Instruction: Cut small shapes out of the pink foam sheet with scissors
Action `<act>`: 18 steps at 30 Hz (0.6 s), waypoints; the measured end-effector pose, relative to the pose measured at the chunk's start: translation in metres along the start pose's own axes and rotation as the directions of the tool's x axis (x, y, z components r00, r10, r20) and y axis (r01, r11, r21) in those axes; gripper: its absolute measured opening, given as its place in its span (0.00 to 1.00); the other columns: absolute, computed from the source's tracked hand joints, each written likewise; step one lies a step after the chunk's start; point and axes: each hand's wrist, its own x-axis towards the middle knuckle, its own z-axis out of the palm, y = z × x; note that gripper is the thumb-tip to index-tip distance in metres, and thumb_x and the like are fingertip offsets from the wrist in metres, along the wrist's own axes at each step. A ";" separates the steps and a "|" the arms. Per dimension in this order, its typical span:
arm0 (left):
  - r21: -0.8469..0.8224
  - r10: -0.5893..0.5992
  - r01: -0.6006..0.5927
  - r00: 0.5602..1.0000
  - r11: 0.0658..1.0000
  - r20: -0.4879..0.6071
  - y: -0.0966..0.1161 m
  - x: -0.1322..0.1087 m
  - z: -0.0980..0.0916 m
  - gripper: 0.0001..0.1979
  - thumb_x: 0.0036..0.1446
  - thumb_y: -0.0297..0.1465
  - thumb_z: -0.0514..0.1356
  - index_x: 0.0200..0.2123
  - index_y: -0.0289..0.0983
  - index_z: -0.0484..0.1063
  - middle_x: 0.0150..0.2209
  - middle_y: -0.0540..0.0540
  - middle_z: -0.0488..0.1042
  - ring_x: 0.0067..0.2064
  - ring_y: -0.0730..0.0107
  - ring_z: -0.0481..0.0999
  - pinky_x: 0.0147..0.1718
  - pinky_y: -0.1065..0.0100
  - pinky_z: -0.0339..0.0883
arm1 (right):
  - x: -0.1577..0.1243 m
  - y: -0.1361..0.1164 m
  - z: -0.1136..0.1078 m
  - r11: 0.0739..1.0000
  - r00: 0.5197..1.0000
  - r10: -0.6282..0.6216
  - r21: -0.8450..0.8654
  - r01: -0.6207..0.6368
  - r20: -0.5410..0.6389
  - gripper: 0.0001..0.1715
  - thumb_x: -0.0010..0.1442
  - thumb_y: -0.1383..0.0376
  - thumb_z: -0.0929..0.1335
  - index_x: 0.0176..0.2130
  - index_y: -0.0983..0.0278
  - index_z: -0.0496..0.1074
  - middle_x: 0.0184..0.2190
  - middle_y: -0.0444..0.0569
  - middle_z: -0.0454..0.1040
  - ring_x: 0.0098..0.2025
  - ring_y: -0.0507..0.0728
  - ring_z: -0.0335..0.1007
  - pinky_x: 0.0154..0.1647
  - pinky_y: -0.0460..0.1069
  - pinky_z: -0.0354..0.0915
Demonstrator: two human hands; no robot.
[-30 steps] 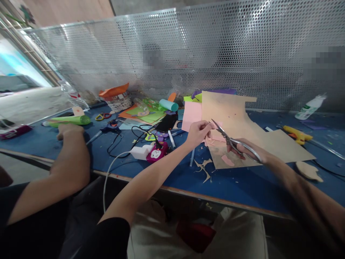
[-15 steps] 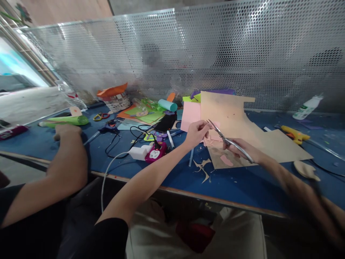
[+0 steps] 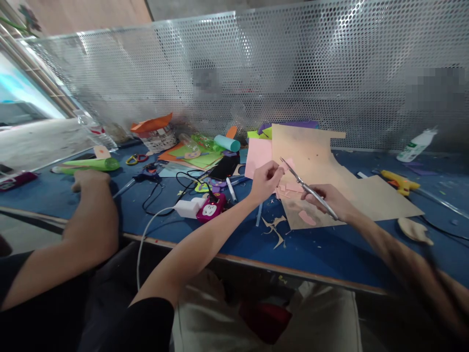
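Note:
My right hand [image 3: 324, 198] is closed round the handles of metal scissors [image 3: 305, 185], whose blades point up and left. Thumb and fingers of my left hand [image 3: 268, 178] are pinched on a small piece of pink paper [image 3: 289, 164], which is hard to make out against the beige sheet behind. The scissor blades lie right beside the fingertips and the pink piece. Below both hands a large beige paper sheet [image 3: 308, 146] is spread on the blue table, with pink scraps [image 3: 307, 218] on it. A pink sheet [image 3: 259, 155] sticks out at its left edge.
Beige offcuts [image 3: 274, 230] lie near the table's front. A magenta power socket [image 3: 211, 208] with plugs and cables sits left of my forearm. At right are a yellow glue gun [image 3: 399, 183] and a white bottle [image 3: 416, 145]. Another person's arm [image 3: 93, 210] rests at left.
The scissors have turned slightly, their tips a little higher and the blades nearer together. My right hand has shifted slightly left; my left hand keeps its pinch, almost in place.

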 end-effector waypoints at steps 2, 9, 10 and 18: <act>0.005 -0.040 0.040 0.997 0.999 0.067 0.001 -0.001 0.001 0.19 0.66 0.45 0.64 0.29 0.39 0.69 0.18 0.54 0.65 0.21 0.76 0.63 0.23 0.71 0.56 | 0.002 0.005 0.000 1.000 1.000 -0.013 -0.002 0.013 -0.013 0.28 0.56 0.44 0.69 0.33 0.66 0.78 0.19 0.44 0.67 0.20 0.51 0.59 0.22 0.47 0.56; -0.035 -0.085 0.092 0.984 0.995 0.157 0.001 -0.005 0.005 0.19 0.67 0.44 0.60 0.29 0.37 0.71 0.20 0.52 0.71 0.22 0.77 0.67 0.24 0.72 0.60 | 0.002 0.009 -0.002 0.997 0.997 -0.032 0.066 0.027 0.077 0.26 0.57 0.45 0.68 0.30 0.65 0.75 0.20 0.44 0.66 0.23 0.52 0.60 0.24 0.48 0.57; -0.048 -0.093 0.100 0.986 0.994 0.138 0.000 -0.005 0.005 0.20 0.68 0.45 0.60 0.29 0.37 0.72 0.20 0.52 0.70 0.22 0.77 0.66 0.24 0.72 0.59 | 0.002 0.008 -0.003 0.997 0.996 -0.036 0.071 0.030 0.083 0.26 0.56 0.44 0.68 0.30 0.65 0.76 0.21 0.44 0.66 0.23 0.53 0.60 0.24 0.48 0.57; -0.063 -0.114 0.117 0.992 0.991 0.045 0.003 -0.003 0.005 0.19 0.66 0.45 0.61 0.30 0.37 0.73 0.19 0.53 0.67 0.21 0.78 0.64 0.23 0.73 0.57 | 0.003 0.013 -0.002 0.997 0.995 -0.069 -0.037 0.072 0.077 0.24 0.58 0.46 0.69 0.33 0.64 0.78 0.24 0.45 0.71 0.26 0.53 0.61 0.27 0.48 0.57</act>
